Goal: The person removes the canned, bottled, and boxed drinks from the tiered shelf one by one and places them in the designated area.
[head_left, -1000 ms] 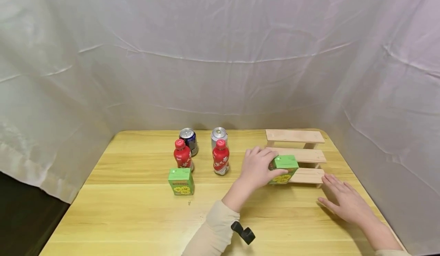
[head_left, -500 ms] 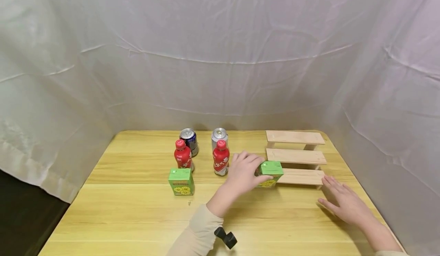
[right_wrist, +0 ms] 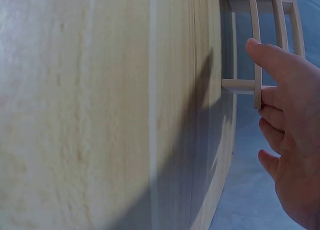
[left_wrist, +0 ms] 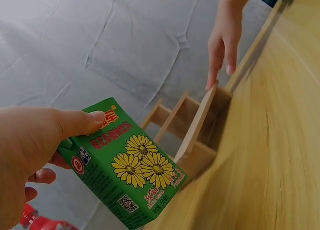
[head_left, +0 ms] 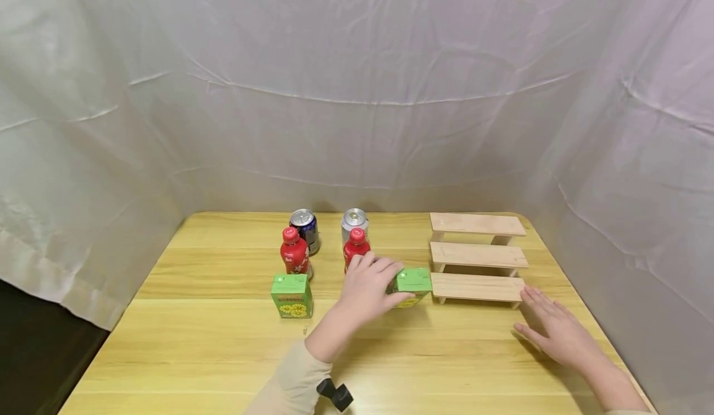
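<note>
My left hand [head_left: 364,291] holds a green drink carton [head_left: 414,280] with yellow flowers on it, just left of the stepped wooden shelf [head_left: 478,255]. Thumb and fingers grip opposite sides of the carton's top part, and the left wrist view shows its flowered face tilted. At the other end of the shelf, my right hand [head_left: 558,333] touches the lowest step with its fingertips, the fingers fairly straight. Behind my left hand a red bottle [head_left: 356,251] is partly hidden. Another green drink carton [head_left: 292,296] stands upright farther left.
Behind the standing carton is a second red bottle [head_left: 294,253]. A dark blue can [head_left: 304,229] and a silver can [head_left: 354,222] stand at the back of the wooden table [head_left: 184,340]. Grey cloth [head_left: 357,93] hangs behind and at the sides.
My left hand has carried the carton leftward, from in front of the shelf to beside its left end, uncovering the steps. The right hand stays at the shelf's right end.
</note>
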Demonstrator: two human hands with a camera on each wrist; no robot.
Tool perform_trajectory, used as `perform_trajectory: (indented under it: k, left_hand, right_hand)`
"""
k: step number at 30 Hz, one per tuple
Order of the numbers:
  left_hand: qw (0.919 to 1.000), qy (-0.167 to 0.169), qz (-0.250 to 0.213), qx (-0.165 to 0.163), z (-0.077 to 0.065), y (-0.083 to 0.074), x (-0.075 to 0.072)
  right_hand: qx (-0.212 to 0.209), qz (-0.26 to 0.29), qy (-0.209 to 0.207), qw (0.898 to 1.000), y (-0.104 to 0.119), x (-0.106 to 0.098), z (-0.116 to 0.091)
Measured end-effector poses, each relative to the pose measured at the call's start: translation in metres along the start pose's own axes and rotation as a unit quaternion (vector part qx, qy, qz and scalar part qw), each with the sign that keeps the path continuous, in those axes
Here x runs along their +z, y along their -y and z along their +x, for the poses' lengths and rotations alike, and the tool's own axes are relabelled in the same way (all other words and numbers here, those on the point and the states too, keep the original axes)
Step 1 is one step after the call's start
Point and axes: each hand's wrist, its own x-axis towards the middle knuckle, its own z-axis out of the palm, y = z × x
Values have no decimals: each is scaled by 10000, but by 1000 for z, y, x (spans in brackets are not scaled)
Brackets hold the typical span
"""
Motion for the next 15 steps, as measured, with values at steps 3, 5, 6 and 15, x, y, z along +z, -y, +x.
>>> perform_trajectory:
  k: [3, 5, 6, 15]
  left_hand:
    - [10000, -25, -28, 35, -7, 8, -4]
    - [10000, -18, -40, 29, -12, 12, -6]
    - [10000, -7, -47, 21, -14, 14, -7]
    - [10000, 65, 5, -70, -32, 31, -10]
  right_hand:
    - [-27, -2, -31, 10000, -1, 1, 0]
    - [-31, -2, -54, 10000, -1, 1, 0]
    - [-27, 2, -60, 10000, -1, 2, 0]
    - [-16, 45, -79, 10000, 1, 1, 0]
